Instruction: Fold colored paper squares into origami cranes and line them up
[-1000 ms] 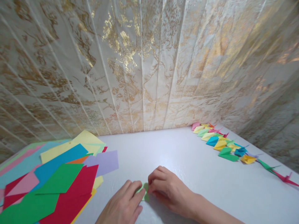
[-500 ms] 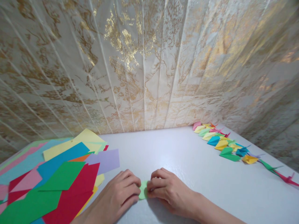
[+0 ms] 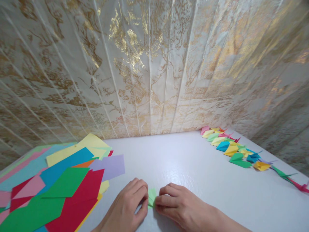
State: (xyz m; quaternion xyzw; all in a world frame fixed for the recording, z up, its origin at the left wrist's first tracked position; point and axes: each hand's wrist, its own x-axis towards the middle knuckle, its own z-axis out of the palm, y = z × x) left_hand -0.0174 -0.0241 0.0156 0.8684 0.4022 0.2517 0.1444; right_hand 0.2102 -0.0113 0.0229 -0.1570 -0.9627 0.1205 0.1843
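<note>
A small piece of light green paper lies on the white table between my two hands, low in the middle of the head view. Creases show on its visible part; the rest is covered by fingers. My left hand has its fingers curled together at the paper's left edge. On the other side, my right hand pinches the paper's right edge, fingertips bent down to the tabletop.
Many overlapping coloured sheets spread over the left of the table, a lilac sheet nearest the middle. Rows of folded paper pieces line the right side. A gold-patterned curtain hangs behind.
Both hands have shifted slightly, the left one turning so a gap shows between thumb and fingers. A crease now shows on the green paper. The whole view has moved a little.
</note>
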